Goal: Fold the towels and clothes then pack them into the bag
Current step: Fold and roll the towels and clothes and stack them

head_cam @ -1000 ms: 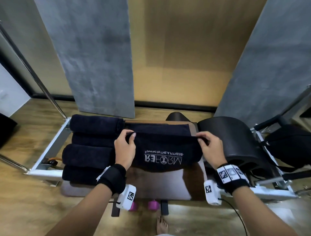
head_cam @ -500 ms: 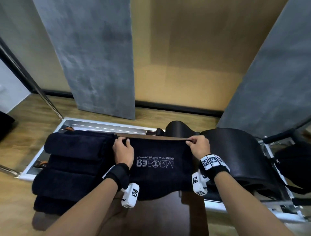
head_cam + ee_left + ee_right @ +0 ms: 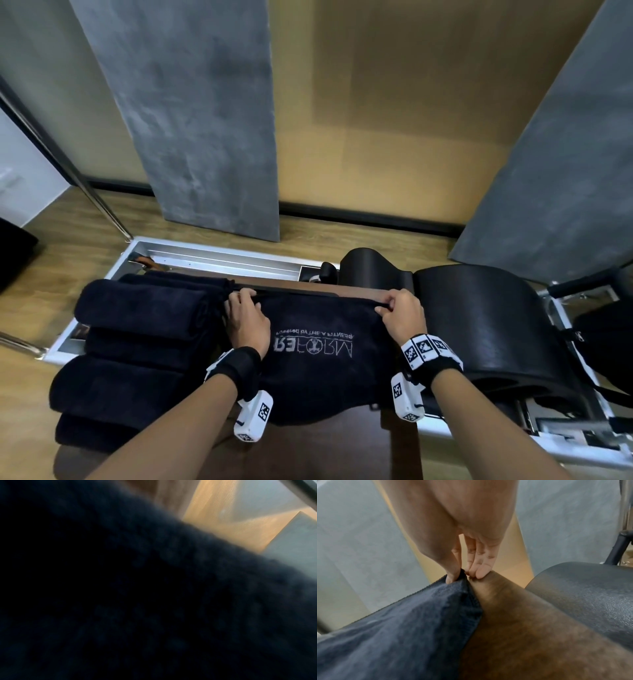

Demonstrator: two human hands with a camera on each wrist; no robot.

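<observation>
Left hand (image 3: 247, 322) and right hand (image 3: 404, 317) pinching dark towel (image 3: 318, 373) far corners (upside-down lettering, small line unreadable).

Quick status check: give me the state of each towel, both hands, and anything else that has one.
Logo towel: laid over the brown platform, print up, far edge held at both corners.
Rolled towels: stacked left of it, untouched.
Left hand: grips the far left corner.
Right hand: pinches the far right corner.
Black padded barrel: bare.
Bag: not identifiable.
</observation>
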